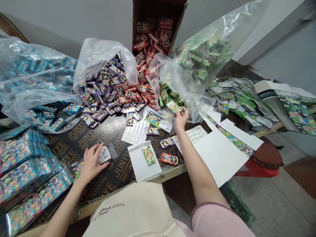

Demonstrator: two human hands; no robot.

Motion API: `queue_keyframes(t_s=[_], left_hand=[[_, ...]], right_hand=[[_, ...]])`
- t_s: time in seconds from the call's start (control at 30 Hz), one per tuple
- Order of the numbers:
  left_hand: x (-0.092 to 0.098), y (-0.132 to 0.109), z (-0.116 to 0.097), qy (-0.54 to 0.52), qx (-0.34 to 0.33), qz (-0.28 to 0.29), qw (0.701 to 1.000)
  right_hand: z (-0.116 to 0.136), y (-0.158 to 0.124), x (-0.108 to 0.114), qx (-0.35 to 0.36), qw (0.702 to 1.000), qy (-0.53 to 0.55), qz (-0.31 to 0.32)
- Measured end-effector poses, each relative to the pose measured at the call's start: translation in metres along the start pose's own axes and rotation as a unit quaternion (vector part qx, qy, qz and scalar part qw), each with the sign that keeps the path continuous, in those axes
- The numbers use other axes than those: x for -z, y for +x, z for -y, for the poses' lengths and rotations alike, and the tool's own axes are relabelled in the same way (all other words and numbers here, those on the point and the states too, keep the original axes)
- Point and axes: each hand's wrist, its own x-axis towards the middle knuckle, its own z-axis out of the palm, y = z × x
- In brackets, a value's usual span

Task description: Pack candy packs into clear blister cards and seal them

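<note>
My left hand [92, 161] rests low over the dark board, its thumb and fingers around the edge of a clear-wrapped packet [105, 154] with a white barcode label. My right hand [181, 118] pinches a small green candy-style packet [173, 106] in front of the pile of green packets [170, 93]. Between my hands, another green packet [148, 155] lies on a white sheet in a clear sleeve [134, 161]. To its right are a purple packet [167, 142] and a red packet [169, 158]. A flat printed pouch [158, 121] lies just left of my right wrist.
Loose purple packets [106, 82] and red packets [140, 92] spill across the back, the red from a cardboard box [159, 6]. Blue packets fill a plastic bag [37, 62] at left, above stacked filled pouches [27, 168]. White card sheets [219, 158] and green pouches [239, 98] lie right.
</note>
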Motion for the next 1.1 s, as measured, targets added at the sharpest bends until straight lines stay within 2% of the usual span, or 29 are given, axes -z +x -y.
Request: queue_keyframes(t_s=[0.07, 0.13, 0.17, 0.23, 0.3, 0.33, 0.4, 0.47, 0.53, 0.6, 0.67, 0.73, 0.77, 0.87, 0.9, 0.93, 0.97, 1.03, 1.07, 1.1], left_hand=[[0.004, 0.009, -0.022, -0.096, 0.022, -0.027, 0.995], [0.004, 0.021, -0.049, -0.244, 0.060, -0.023, 0.968], [0.003, 0.028, -0.062, -0.330, 0.093, -0.009, 0.939], [0.001, 0.040, -0.081, -0.490, 0.170, 0.020, 0.855], [0.002, 0.048, -0.087, -0.589, 0.224, 0.018, 0.777], [0.003, 0.049, -0.085, -0.616, 0.247, 0.006, 0.748], [0.009, 0.046, -0.077, -0.637, 0.283, -0.019, 0.717], [0.014, 0.039, -0.067, -0.635, 0.298, -0.015, 0.713], [0.017, 0.032, -0.059, -0.630, 0.298, 0.011, 0.717], [0.018, 0.026, -0.055, -0.628, 0.297, 0.029, 0.719], [0.019, 0.021, -0.052, -0.631, 0.291, 0.046, 0.718], [0.022, 0.018, -0.049, -0.639, 0.281, 0.082, 0.712], [0.024, 0.016, -0.046, -0.641, 0.273, 0.121, 0.707], [0.031, 0.010, -0.038, -0.622, 0.229, 0.299, 0.687], [0.032, 0.008, -0.036, -0.610, 0.209, 0.352, 0.678], [0.032, 0.007, -0.034, -0.602, 0.195, 0.381, 0.674], [0.031, 0.006, -0.033, -0.602, 0.194, 0.379, 0.675], [0.026, 0.006, -0.033, -0.620, 0.232, 0.298, 0.687], [0.023, 0.007, -0.034, -0.632, 0.260, 0.237, 0.690], [0.019, 0.008, -0.035, -0.642, 0.286, 0.180, 0.688]], right_hand=[[0.021, -0.051, -0.013, -0.058, 0.979, 0.172, 0.089], [0.045, -0.113, -0.029, -0.098, 0.934, 0.273, 0.209], [0.057, -0.143, -0.036, -0.117, 0.912, 0.300, 0.255], [0.077, -0.194, -0.046, -0.136, 0.885, 0.316, 0.313], [0.090, -0.227, -0.051, -0.120, 0.877, 0.297, 0.359], [0.093, -0.236, -0.052, -0.093, 0.877, 0.276, 0.382], [0.097, -0.241, -0.053, 0.005, 0.880, 0.214, 0.425], [0.099, -0.235, -0.053, 0.127, 0.870, 0.151, 0.452], [0.101, -0.227, -0.054, 0.220, 0.846, 0.109, 0.472], [0.106, -0.222, -0.056, 0.267, 0.816, 0.091, 0.504], [0.113, -0.218, -0.057, 0.284, 0.780, 0.094, 0.550], [0.122, -0.213, -0.057, 0.287, 0.729, 0.119, 0.609], [0.127, -0.209, -0.056, 0.289, 0.692, 0.135, 0.648], [0.138, -0.194, -0.055, 0.296, 0.541, 0.158, 0.771], [0.140, -0.188, -0.056, 0.294, 0.516, 0.154, 0.790], [0.140, -0.184, -0.057, 0.289, 0.532, 0.142, 0.783], [0.138, -0.181, -0.059, 0.283, 0.587, 0.122, 0.749], [0.133, -0.181, -0.064, 0.275, 0.738, 0.068, 0.612], [0.129, -0.184, -0.066, 0.279, 0.790, 0.042, 0.545], [0.126, -0.188, -0.068, 0.292, 0.813, 0.023, 0.503]])
